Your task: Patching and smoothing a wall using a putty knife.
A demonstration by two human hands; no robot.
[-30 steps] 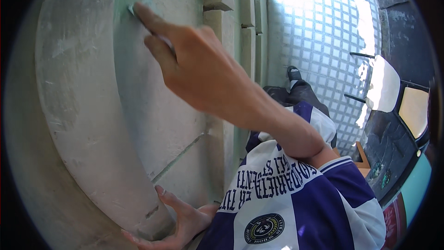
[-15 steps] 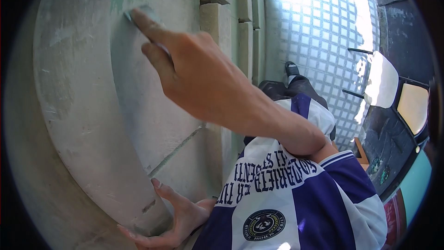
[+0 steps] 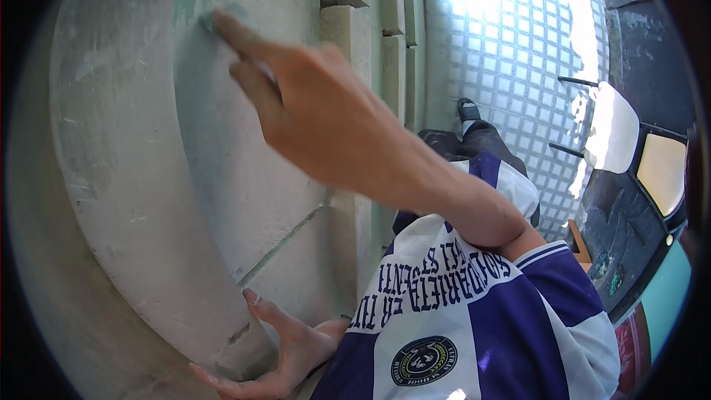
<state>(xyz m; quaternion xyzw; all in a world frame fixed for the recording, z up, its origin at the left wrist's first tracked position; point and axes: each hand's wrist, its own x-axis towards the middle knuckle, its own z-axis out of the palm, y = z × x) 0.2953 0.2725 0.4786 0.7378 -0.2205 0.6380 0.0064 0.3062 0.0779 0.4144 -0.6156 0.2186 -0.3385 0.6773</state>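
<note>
My right hand (image 3: 318, 115) reaches across to the upper left, its fingers closed on a small, flat greenish-grey piece (image 3: 206, 22). Motion blur and the fingers hide most of that piece, so its kind is unclear. It presses against a pale, scuffed panel (image 3: 252, 155) with green showing through near the top. At the lower left my left hand (image 3: 289, 352) is open, thumb and fingers spread apart. Its fingers are close to the lower part of the panel, beside a short dark slot; whether they touch it I cannot tell.
Pale ledges (image 3: 346, 52) with gaps run along the panel's right side. Beyond lies a sunlit tiled floor (image 3: 511, 67), with my foot (image 3: 468, 112) on it. On the right are a white-seated chair (image 3: 613, 130), a yellowish panel (image 3: 661, 172) and a dark, stained surface (image 3: 615, 230).
My right hand has shifted slightly upward with the small flat piece, still against the panel. My left hand has hardly moved.
</note>
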